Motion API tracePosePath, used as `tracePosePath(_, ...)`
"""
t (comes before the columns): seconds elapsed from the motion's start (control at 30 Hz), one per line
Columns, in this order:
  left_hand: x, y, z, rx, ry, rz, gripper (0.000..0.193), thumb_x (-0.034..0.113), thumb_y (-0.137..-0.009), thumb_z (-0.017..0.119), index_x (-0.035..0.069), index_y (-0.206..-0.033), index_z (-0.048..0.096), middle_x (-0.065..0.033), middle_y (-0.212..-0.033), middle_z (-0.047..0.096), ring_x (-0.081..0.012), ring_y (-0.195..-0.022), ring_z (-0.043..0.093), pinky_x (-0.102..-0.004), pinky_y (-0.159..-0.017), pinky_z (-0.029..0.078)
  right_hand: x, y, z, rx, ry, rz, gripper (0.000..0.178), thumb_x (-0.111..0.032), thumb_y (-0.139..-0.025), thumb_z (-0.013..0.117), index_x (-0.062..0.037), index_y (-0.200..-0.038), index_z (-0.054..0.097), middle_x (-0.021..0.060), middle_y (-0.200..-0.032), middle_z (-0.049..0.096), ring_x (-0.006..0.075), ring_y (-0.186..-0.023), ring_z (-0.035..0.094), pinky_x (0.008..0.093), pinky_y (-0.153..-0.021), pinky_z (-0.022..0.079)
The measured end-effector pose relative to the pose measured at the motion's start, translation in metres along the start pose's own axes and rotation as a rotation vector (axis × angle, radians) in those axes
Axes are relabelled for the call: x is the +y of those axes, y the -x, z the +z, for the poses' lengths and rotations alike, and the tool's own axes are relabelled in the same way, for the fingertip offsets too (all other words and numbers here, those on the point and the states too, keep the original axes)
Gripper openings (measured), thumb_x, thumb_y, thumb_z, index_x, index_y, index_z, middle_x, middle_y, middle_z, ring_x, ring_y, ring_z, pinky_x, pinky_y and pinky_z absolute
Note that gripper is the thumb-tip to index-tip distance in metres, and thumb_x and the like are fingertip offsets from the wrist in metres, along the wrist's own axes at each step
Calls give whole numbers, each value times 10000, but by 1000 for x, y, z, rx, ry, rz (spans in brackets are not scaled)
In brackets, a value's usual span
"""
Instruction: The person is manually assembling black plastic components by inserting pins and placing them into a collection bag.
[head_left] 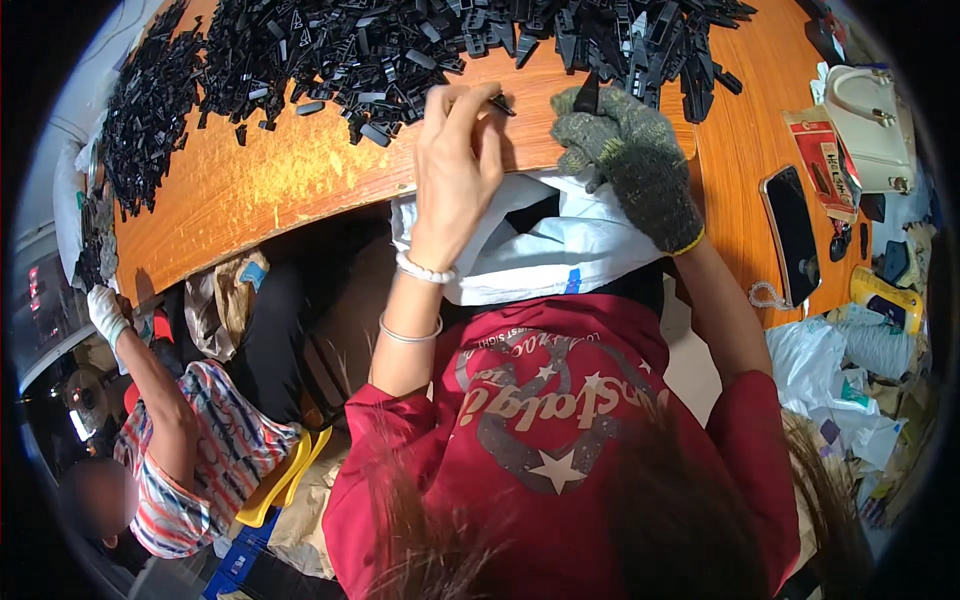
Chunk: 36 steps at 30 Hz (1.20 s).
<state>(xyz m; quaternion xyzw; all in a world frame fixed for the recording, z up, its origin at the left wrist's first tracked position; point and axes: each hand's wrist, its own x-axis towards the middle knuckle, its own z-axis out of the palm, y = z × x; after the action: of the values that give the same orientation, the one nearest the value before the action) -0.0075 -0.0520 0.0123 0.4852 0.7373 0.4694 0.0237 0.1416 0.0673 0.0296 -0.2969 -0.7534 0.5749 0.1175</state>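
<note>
My bare left hand (455, 155), with two bracelets on its wrist, is closed over the table's front edge. Its fingertips pinch a small black plastic part (502, 104). To its right, my right hand (630, 155) wears a dark grey-green knit glove and is closed on a longer black plastic piece (587, 96), which sticks up from the fingers. Beneath both hands a white woven sack (590, 245) lies over my lap, its mouth partly open. A large heap of black plastic parts (350, 50) spreads over the far side of the table.
The worn orange wooden table (280, 180) curves around me. At the right are a phone (792, 235), a red packet (822, 165), a cream handbag (868, 125) and plastic bags (830, 365). At the left, a co-worker's gloved hand (106, 312) touches the heap's edge.
</note>
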Motion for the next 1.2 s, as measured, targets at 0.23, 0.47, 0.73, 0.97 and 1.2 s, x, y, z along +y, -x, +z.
tracePosePath(0.23,-10,-10,1,-211,-31,-10,81,35,-790,667,15,-868,662,-128,-972,542,-282,-779,612,-361,-664,489,3,1,-5,-1,375,-78,319,-174,-811,625,-131,-1126,644,85,-1155,623,240,-978,626,378,-772,508)
tracePosePath(0.47,-15,3,2,-115,133,3,98,-20,-756,678,5,-848,656,-100,-927,520,-203,-692,565,-310,-617,473,12,-7,-20,91,853,-830,261,-202,-821,617,-157,-1072,674,27,-1130,645,202,-937,635,342,-769,506)
tracePosePath(0.73,-18,8,-5,-188,255,-84,85,-32,-756,665,-15,-835,638,-82,-892,527,-150,-634,544,-259,-578,446,-5,-20,-12,-2,718,-730,241,-281,-818,657,-139,-1012,681,53,-905,651,242,-774,628,351,-666,494)
tracePosePath(0.97,-16,4,-7,-220,289,-115,106,-38,-764,648,-33,-866,618,-84,-853,554,-164,-644,548,-269,-593,444,-5,-20,-15,-32,719,-703,271,-288,-800,682,-126,-1017,674,72,-846,632,250,-733,618,362,-649,490)
tracePosePath(1.2,-18,1,-8,-232,267,-39,114,-34,-760,637,-25,-871,615,-117,-850,564,-271,-709,587,-341,-651,470,-6,-27,-20,-146,895,-687,283,-182,-814,680,-97,-1084,664,92,-892,649,257,-794,623,363,-712,490)
